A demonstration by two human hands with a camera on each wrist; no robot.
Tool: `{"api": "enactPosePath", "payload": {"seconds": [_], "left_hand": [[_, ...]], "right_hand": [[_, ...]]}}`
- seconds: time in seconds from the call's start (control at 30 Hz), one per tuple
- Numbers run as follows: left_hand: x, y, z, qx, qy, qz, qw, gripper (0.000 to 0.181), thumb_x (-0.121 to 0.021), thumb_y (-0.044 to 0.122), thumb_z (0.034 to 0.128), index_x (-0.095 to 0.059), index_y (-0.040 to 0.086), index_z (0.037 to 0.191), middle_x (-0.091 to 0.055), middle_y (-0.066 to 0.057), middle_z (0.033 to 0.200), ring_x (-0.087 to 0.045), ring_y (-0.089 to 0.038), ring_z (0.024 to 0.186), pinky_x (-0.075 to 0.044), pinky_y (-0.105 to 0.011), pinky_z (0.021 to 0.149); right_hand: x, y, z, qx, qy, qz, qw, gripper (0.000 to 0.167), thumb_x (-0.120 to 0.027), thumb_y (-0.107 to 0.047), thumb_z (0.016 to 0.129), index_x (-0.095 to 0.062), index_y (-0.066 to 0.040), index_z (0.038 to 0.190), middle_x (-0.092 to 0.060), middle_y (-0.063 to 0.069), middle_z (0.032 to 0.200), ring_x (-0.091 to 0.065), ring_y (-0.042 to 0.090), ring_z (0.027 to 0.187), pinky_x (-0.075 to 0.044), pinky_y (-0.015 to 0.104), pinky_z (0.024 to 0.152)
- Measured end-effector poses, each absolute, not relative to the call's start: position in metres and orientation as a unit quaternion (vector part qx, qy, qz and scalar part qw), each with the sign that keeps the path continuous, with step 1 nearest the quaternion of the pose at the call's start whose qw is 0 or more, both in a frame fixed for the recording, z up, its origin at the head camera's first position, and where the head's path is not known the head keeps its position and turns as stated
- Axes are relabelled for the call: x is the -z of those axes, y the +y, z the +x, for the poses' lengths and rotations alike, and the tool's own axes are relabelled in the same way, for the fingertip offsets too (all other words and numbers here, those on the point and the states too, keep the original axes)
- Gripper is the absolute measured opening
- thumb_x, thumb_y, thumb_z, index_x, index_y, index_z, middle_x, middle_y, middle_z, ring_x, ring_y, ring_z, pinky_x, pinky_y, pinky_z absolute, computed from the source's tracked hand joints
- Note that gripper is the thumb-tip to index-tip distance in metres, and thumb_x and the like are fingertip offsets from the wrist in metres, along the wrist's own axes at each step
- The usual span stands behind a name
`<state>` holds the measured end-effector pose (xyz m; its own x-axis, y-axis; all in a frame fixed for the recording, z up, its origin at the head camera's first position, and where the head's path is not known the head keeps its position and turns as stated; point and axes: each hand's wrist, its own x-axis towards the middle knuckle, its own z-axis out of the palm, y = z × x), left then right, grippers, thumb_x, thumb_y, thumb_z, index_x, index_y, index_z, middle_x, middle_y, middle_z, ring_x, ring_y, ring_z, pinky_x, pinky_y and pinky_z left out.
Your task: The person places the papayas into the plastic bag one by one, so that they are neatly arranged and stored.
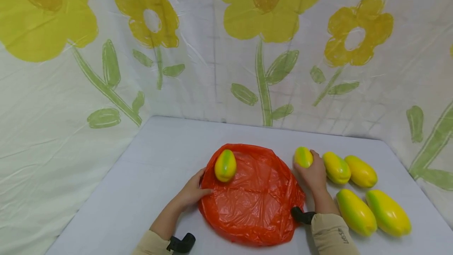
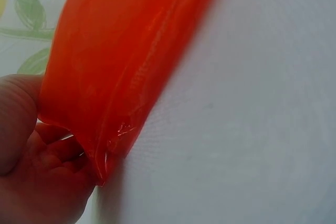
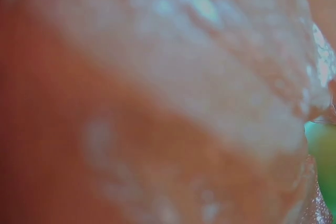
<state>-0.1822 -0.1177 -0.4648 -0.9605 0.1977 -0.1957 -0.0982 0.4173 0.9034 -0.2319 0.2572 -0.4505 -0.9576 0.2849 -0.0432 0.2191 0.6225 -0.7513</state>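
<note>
Pickup seems the step in hand: at lower right of centre, the right hand grips a yellow-green papaya, while the left hand pinches a red plastic bag at lower centre. The next move probably calls for a clear lift, bag steadied.

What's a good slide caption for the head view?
Left hand holding a red plastic bag, right hand gripping a yellow-green fruit.

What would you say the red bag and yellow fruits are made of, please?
The red bag looks like thin, glossy plastic film, given its fine wrinkles and sheen. The yellow fruits look smooth and glossy, with bright highlights: perhaps painted plastic, possibly real.
</note>
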Motion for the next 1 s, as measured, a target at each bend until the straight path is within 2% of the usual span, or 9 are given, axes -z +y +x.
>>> {"api": "enactPosePath", "payload": {"seconds": [0.3,1.0], "left_hand": [[0.4661,-0.1187,-0.1812,-0.545,0.827,0.035,0.135,0.071,-0.065,0.01,0.0831,-0.029,0.008,0.145,-0.038,-0.016,0.146,-0.037,-0.037,0.132,-0.047,-0.048,0.096],[0.4668,-0.1178,-0.1823,-0.545,0.828,0.034,0.132,0.071,-0.065,0.01,0.0831,-0.03,0.009,0.145,-0.038,-0.015,0.146,-0.037,-0.036,0.132,-0.046,-0.047,0.097]], "right_hand": [[0.4536,0.2581,-0.2329,-0.404,-0.904,-0.13,0.045,0.086,-0.065,-0.025,0.083,-0.014,-0.002,0.148,-0.029,0.027,0.145,-0.035,0.04,0.124,-0.028,0.059,0.108],[0.444,0.2551,-0.2363,-0.408,-0.904,-0.115,0.059,0.081,-0.063,-0.026,0.085,-0.017,0.0,0.147,-0.033,0.027,0.142,-0.037,0.04,0.12,-0.033,0.057,0.105]]}}
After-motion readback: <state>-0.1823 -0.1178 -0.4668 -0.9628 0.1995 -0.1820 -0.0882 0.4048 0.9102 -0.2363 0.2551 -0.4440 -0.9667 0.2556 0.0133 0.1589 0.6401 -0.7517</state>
